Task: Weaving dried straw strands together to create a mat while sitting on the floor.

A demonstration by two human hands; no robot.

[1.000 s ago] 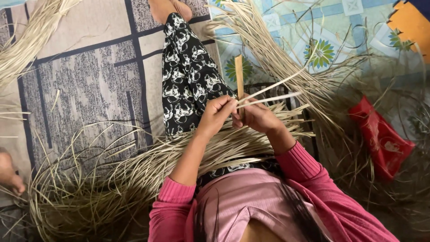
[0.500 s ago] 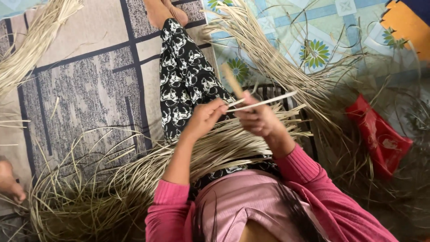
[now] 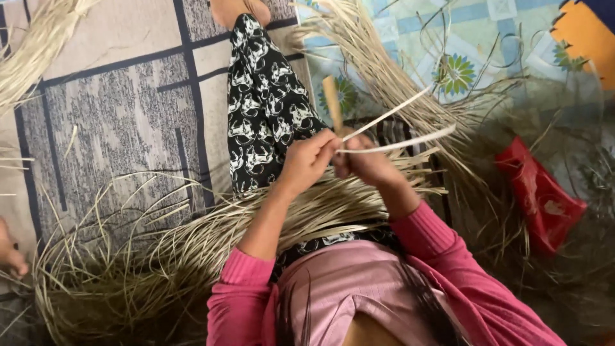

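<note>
A heap of dry reed strips (image 3: 128,269) is lying on the patterned floor mat (image 3: 115,122). The left hand (image 3: 307,160) and right hand (image 3: 368,163) are pinching two pale strips (image 3: 400,128) above the lap, beside a wooden stick (image 3: 332,102). A red packet (image 3: 541,195) is lying rightmost.

Bright pink long sleeves (image 3: 442,247), a paler pink top (image 3: 339,282), and black-and-white patterned trousers (image 3: 262,109).
</note>
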